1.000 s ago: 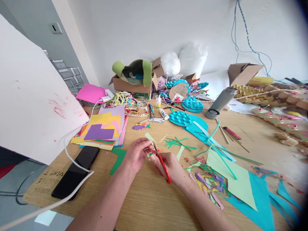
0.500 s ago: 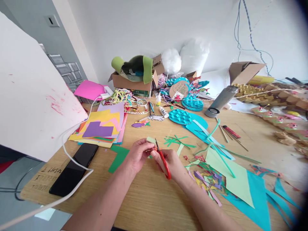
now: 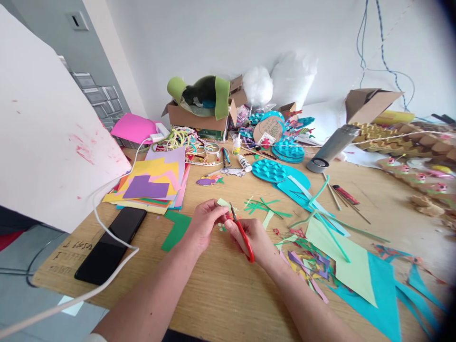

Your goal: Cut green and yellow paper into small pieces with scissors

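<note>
My left hand (image 3: pixel 206 222) pinches a small light green paper piece (image 3: pixel 223 203) over the middle of the table. Close on its right, my right hand (image 3: pixel 249 235) is closed round red-handled scissors (image 3: pixel 246 241), whose blades point up and away beside the paper. Small coloured bits lie just beneath my fingers, partly hidden. A green paper piece (image 3: pixel 177 230) lies left of my left hand, and thin green strips (image 3: pixel 263 207) lie beyond my right hand. Mixed paper scraps (image 3: pixel 309 266) are heaped to the right.
A black phone (image 3: pixel 112 244) with a white cable (image 3: pixel 107 280) lies at left, near stacked coloured paper (image 3: pixel 146 187). Glue bottles (image 3: pixel 244 163), a purple paper fish (image 3: pixel 208 181) and blue discs (image 3: pixel 269 171) lie farther back. A grey flask (image 3: pixel 333 148) and light green sheet (image 3: pixel 342 256) are at right.
The view has shifted slightly. My hands keep nearly the same pose around the paper and scissors, and more of the small bits beneath my fingers shows.
</note>
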`<action>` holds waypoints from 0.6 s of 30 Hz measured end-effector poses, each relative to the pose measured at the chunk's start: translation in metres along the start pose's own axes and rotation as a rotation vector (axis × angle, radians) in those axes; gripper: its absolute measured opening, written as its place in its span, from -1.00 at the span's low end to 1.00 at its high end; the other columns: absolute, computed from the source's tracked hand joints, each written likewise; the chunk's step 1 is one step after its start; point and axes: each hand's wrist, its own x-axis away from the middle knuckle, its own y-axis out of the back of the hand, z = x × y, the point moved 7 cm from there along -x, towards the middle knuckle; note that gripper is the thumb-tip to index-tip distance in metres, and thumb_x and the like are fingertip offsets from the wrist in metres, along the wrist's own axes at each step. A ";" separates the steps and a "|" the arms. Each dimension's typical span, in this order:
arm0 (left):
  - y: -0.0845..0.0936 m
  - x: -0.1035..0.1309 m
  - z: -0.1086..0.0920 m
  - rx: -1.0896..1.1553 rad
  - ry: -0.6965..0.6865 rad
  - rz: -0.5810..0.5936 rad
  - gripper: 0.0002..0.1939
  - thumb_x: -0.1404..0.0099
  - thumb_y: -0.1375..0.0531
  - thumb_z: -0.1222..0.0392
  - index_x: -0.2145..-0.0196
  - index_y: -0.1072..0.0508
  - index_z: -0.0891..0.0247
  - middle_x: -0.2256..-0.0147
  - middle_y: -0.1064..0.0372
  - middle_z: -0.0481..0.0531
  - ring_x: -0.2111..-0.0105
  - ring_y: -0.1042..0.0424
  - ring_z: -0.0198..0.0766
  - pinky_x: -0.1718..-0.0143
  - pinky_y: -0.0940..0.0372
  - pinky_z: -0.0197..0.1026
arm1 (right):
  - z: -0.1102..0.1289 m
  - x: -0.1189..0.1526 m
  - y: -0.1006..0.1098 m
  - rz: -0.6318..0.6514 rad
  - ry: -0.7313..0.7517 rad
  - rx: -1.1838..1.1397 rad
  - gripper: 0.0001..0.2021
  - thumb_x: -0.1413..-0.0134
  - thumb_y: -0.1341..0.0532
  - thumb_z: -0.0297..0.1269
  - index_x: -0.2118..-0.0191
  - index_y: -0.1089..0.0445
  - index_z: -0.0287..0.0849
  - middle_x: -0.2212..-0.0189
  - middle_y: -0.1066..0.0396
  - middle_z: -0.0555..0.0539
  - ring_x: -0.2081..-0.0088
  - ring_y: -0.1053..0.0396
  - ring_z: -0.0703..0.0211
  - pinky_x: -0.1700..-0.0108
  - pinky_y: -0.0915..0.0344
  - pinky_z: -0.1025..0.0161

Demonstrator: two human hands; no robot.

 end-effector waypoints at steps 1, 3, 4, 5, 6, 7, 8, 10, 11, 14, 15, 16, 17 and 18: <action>0.000 0.000 0.000 -0.004 -0.003 0.001 -0.88 0.08 -0.34 0.25 0.58 -0.46 0.31 0.60 -0.40 -0.05 0.56 -0.33 -0.38 0.45 -0.21 -0.31 | 0.000 0.000 0.000 -0.001 0.005 0.002 -0.38 -0.04 -0.08 0.29 0.66 -0.24 -0.22 0.77 -0.11 0.04 0.68 -0.03 0.34 0.65 0.10 0.35; -0.001 0.000 0.000 -0.011 -0.008 0.010 -0.89 0.07 -0.33 0.26 0.58 -0.46 0.31 0.59 -0.40 -0.05 0.56 -0.32 -0.39 0.46 -0.20 -0.32 | 0.001 0.000 0.000 0.001 0.017 0.004 -0.38 -0.04 -0.08 0.29 0.66 -0.23 -0.22 0.77 -0.11 0.04 0.68 -0.03 0.34 0.64 0.09 0.35; -0.002 0.000 0.000 -0.015 -0.013 0.019 -0.90 0.06 -0.33 0.26 0.58 -0.47 0.31 0.59 -0.40 -0.05 0.56 -0.32 -0.39 0.47 -0.20 -0.32 | 0.002 0.000 0.000 0.004 0.025 0.004 -0.39 -0.04 -0.08 0.29 0.66 -0.22 -0.21 0.76 -0.11 0.05 0.67 -0.03 0.34 0.63 0.09 0.35; -0.003 0.000 0.000 -0.019 -0.017 0.030 -0.91 0.05 -0.32 0.27 0.58 -0.47 0.31 0.59 -0.40 -0.05 0.56 -0.32 -0.39 0.47 -0.19 -0.33 | 0.003 0.000 0.000 0.007 0.034 0.005 -0.39 -0.05 -0.08 0.28 0.66 -0.21 -0.21 0.76 -0.11 0.05 0.67 -0.04 0.34 0.63 0.09 0.35; -0.004 0.000 0.000 -0.023 -0.022 0.043 -0.92 0.04 -0.31 0.27 0.58 -0.47 0.31 0.59 -0.39 -0.05 0.56 -0.32 -0.39 0.47 -0.19 -0.33 | 0.004 0.000 0.000 0.012 0.044 0.005 -0.39 -0.05 -0.08 0.28 0.66 -0.21 -0.21 0.76 -0.11 0.05 0.66 -0.04 0.33 0.62 0.09 0.35; -0.004 0.000 -0.001 -0.026 -0.028 0.053 -0.92 0.03 -0.31 0.27 0.57 -0.48 0.31 0.59 -0.39 -0.05 0.55 -0.32 -0.39 0.47 -0.19 -0.33 | 0.005 0.000 0.000 0.015 0.053 0.006 -0.40 -0.06 -0.07 0.27 0.66 -0.20 -0.21 0.75 -0.11 0.05 0.66 -0.05 0.33 0.61 0.08 0.35; -0.005 0.000 -0.001 -0.029 -0.032 0.062 -0.93 0.02 -0.30 0.27 0.57 -0.48 0.31 0.58 -0.39 -0.05 0.55 -0.32 -0.39 0.46 -0.19 -0.33 | 0.005 0.000 0.000 0.016 0.058 0.007 -0.40 -0.07 -0.07 0.27 0.66 -0.21 -0.21 0.75 -0.11 0.05 0.66 -0.05 0.33 0.61 0.08 0.35; -0.006 0.001 -0.001 -0.033 -0.033 0.066 -0.94 0.02 -0.30 0.28 0.56 -0.49 0.31 0.57 -0.39 -0.05 0.53 -0.32 -0.39 0.45 -0.19 -0.33 | 0.006 0.000 0.000 0.012 0.058 0.007 -0.40 -0.07 -0.06 0.26 0.65 -0.21 -0.21 0.74 -0.11 0.05 0.65 -0.05 0.33 0.60 0.07 0.35; -0.006 0.001 -0.001 -0.033 -0.032 0.065 -0.94 0.02 -0.30 0.28 0.56 -0.49 0.31 0.57 -0.39 -0.04 0.53 -0.32 -0.39 0.45 -0.19 -0.33 | 0.005 0.000 0.000 0.008 0.055 0.006 -0.40 -0.07 -0.06 0.27 0.64 -0.22 -0.21 0.74 -0.11 0.05 0.65 -0.05 0.33 0.60 0.07 0.35; -0.006 0.002 -0.001 -0.028 -0.025 0.058 -0.95 0.03 -0.30 0.29 0.57 -0.50 0.31 0.57 -0.39 -0.04 0.53 -0.32 -0.38 0.44 -0.19 -0.33 | 0.005 0.001 0.001 0.000 0.046 0.004 -0.39 -0.06 -0.06 0.28 0.64 -0.23 -0.22 0.74 -0.11 0.05 0.65 -0.05 0.33 0.61 0.07 0.35; -0.007 0.002 -0.001 -0.026 -0.024 0.060 -0.95 0.03 -0.30 0.29 0.57 -0.50 0.31 0.57 -0.39 -0.04 0.52 -0.32 -0.38 0.45 -0.19 -0.33 | 0.005 0.001 0.001 -0.002 0.043 0.006 -0.39 -0.05 -0.06 0.29 0.64 -0.23 -0.22 0.74 -0.11 0.05 0.65 -0.05 0.33 0.61 0.07 0.35; -0.007 0.002 -0.001 -0.025 -0.023 0.062 -0.95 0.03 -0.30 0.29 0.56 -0.51 0.31 0.56 -0.40 -0.03 0.52 -0.33 -0.37 0.44 -0.20 -0.33 | 0.004 0.001 0.001 -0.003 0.042 0.009 -0.39 -0.05 -0.06 0.29 0.64 -0.24 -0.22 0.74 -0.11 0.05 0.66 -0.05 0.33 0.61 0.07 0.35; -0.007 0.002 -0.001 -0.023 -0.021 0.063 -0.95 0.04 -0.31 0.29 0.56 -0.51 0.31 0.56 -0.40 -0.03 0.51 -0.33 -0.37 0.44 -0.20 -0.33 | 0.004 0.001 0.001 -0.004 0.042 0.012 -0.39 -0.05 -0.06 0.29 0.64 -0.23 -0.22 0.74 -0.11 0.05 0.66 -0.05 0.33 0.61 0.07 0.35; -0.007 0.002 -0.001 -0.021 -0.020 0.061 -0.95 0.04 -0.31 0.28 0.56 -0.51 0.31 0.56 -0.41 -0.03 0.51 -0.34 -0.37 0.43 -0.20 -0.33 | 0.005 0.001 0.001 -0.004 0.042 0.015 -0.39 -0.05 -0.05 0.29 0.64 -0.23 -0.22 0.74 -0.11 0.05 0.66 -0.05 0.33 0.61 0.07 0.35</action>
